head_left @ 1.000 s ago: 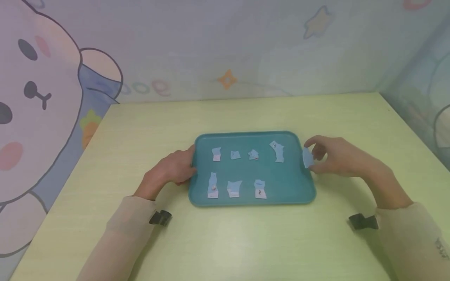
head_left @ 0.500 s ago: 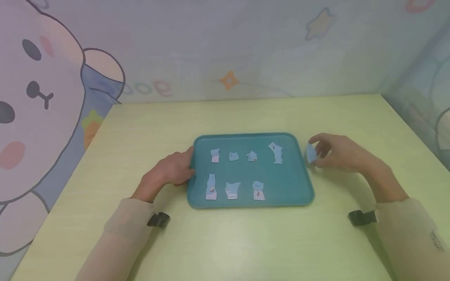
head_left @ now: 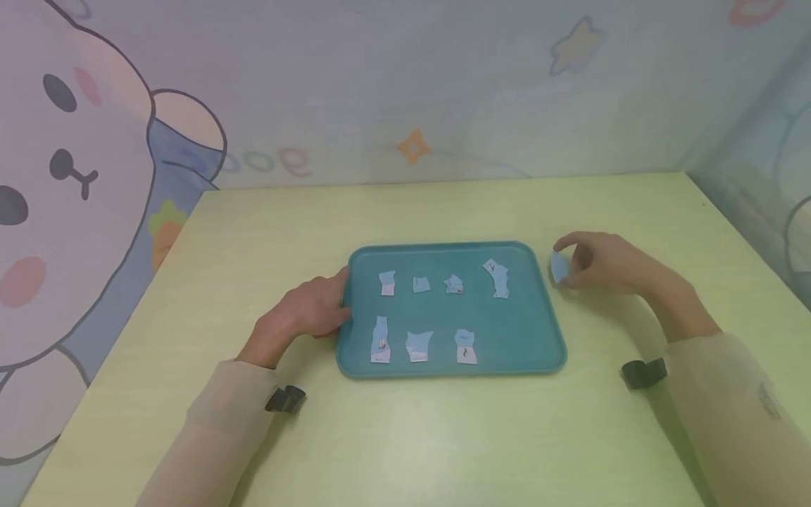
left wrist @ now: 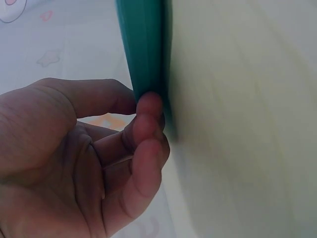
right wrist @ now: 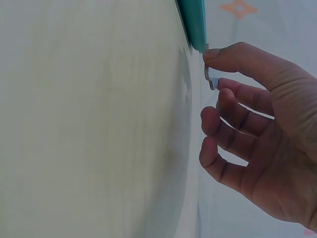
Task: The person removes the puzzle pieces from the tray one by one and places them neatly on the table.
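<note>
My left hand (head_left: 310,306) grips the left rim of a teal tray (head_left: 437,308), thumb over the edge and fingers underneath. In the left wrist view that hand (left wrist: 99,148) pinches the tray's edge (left wrist: 146,54). Just right of the tray, my right hand (head_left: 608,264) pinches a small light-blue paper piece (head_left: 560,267) between thumb and finger. Edge-on in the right wrist view, the paper piece (right wrist: 207,72) looks thin and bent. Several irregular blue-and-white paper pieces lie on the tray in two rows, among them a long one (head_left: 499,279) at back right and another (head_left: 465,346) in front.
A pale yellow table (head_left: 443,436) carries the tray. Behind it rises a wall (head_left: 380,77) with cartoon prints, and a large cartoon bear (head_left: 70,176) is at left. Each sleeve bears a black strap or clip (head_left: 643,374) at its cuff.
My right hand has drawn the paper piece slightly away from the tray's right rim and farther back. The left hand keeps its grip on the tray, which has hardly moved.
</note>
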`<action>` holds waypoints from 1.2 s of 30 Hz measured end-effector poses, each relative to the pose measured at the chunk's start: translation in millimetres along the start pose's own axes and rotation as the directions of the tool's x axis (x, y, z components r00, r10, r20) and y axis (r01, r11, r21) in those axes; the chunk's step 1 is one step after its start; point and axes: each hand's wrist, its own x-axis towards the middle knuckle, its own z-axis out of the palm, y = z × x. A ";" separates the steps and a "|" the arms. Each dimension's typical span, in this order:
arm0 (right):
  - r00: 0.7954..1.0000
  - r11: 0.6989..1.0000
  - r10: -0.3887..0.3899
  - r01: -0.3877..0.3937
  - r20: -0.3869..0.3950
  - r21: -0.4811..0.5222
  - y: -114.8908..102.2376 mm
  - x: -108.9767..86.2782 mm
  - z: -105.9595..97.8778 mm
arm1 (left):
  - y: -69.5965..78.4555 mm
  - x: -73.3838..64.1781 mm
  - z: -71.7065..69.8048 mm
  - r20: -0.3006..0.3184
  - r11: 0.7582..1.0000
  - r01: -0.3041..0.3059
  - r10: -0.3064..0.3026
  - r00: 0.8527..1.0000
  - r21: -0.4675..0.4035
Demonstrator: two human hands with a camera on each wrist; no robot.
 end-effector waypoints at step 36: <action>0.996 1.000 0.001 -0.003 0.094 0.024 13.3 39.6 -7.3 | -1.6 2.1 0.0 -0.012 0.998 -0.014 0.013 1.000 -0.063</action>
